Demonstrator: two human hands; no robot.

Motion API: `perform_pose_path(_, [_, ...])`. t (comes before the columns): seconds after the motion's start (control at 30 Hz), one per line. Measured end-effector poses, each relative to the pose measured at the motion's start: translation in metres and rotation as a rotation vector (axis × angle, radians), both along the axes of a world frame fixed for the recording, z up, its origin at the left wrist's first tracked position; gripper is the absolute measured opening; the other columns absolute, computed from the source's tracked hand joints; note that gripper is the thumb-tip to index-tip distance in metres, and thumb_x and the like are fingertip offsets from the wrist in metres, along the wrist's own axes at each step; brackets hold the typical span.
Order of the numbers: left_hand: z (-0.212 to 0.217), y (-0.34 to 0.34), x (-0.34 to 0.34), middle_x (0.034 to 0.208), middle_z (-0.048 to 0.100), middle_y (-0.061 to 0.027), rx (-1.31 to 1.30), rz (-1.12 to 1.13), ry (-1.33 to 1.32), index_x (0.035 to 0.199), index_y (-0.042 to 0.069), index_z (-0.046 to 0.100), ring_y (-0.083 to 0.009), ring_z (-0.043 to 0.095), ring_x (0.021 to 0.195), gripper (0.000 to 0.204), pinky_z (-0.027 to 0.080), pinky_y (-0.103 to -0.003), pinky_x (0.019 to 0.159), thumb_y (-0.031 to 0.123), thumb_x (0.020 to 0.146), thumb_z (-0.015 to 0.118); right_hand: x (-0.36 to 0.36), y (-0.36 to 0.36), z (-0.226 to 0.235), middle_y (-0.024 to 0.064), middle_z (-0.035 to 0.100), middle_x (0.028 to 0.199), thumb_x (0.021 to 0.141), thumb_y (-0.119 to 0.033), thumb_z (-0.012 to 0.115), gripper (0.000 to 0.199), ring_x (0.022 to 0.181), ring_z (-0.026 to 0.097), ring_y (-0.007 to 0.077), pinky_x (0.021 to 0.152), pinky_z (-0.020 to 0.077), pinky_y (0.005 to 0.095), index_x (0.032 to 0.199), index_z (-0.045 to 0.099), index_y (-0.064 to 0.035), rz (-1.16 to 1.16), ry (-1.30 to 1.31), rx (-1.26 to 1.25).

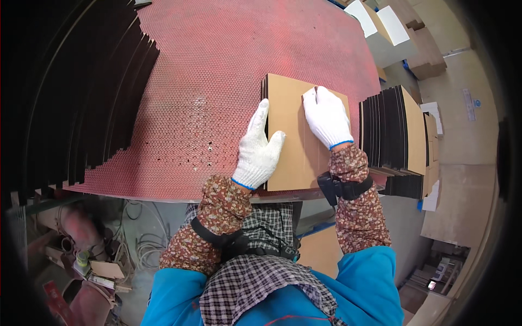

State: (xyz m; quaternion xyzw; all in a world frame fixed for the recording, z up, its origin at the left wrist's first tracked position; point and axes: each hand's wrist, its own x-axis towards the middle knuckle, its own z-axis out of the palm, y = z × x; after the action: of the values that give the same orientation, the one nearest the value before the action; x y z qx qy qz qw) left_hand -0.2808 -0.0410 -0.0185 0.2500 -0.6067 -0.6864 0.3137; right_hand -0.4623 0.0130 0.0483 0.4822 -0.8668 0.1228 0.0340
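Note:
A flat stack of tan cardboard sheets [288, 155] with dark edges lies on the red textured table, close to its front edge. My left hand [258, 146], in a white knitted glove, rests at the stack's left side. Its fingers stretch along that edge, and the thumb stands apart over the top sheet. Over the right half of the sheet is my gloved right hand [328, 117], its fingers curled and pinched together. A small dark sliver shows beside its fingertips; whatever they hold is mostly hidden by the glove.
A long row of black-edged boards [81, 98] fills the table's left side. To the right stands a pile of dark-edged cardboard [394, 130]. White and tan boxes [389, 49] are at the far right. Coiled hoses [149, 247] lie on the floor at lower left.

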Motion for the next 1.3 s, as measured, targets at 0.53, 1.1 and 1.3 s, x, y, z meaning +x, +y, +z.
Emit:
perform_pose_path(0.53, [-0.018, 0.0, -0.005, 0.154, 0.045, -0.0258, -0.153, 0.137, -0.045, 0.153, -0.005, 0.038, -0.0353, 0.044, 0.144, 0.07, 0.033, -0.04, 0.122, 0.015, 0.092, 0.066, 0.099, 0.122, 0.045, 0.016, 0.064, 0.089, 0.095, -0.017, 0.057, 0.018, 0.072, 0.068, 0.0345, 0.064, 0.0561, 0.0471, 0.104, 0.063, -0.0021, 0.241, -0.072, 0.348])
perform_pose_path(1.1, [0.035, 0.043, 0.057, 0.082, 0.066, -0.0125, -0.278, 0.065, -0.537, 0.138, 0.001, 0.059, -0.0238, 0.066, 0.074, 0.052, 0.053, -0.039, 0.073, 0.027, 0.094, 0.068, 0.062, 0.195, 0.0, 0.0198, 0.067, 0.102, 0.103, -0.033, 0.056, 0.033, 0.098, 0.064, 0.0392, 0.086, 0.0512, 0.0486, 0.097, 0.066, -0.0024, -0.371, 0.1, -0.291])
perform_pose_path(1.3, [0.011, 0.024, 0.066, 0.106, 0.072, -0.0223, -0.533, 0.177, -0.498, 0.135, -0.002, 0.059, -0.0324, 0.072, 0.095, 0.051, 0.056, -0.041, 0.088, 0.031, 0.096, 0.064, 0.074, 0.193, -0.001, 0.0242, 0.067, 0.093, 0.104, -0.038, 0.051, 0.04, 0.091, 0.065, 0.043, 0.083, 0.051, 0.0501, 0.097, 0.067, -0.0018, -0.423, -0.311, -0.236])
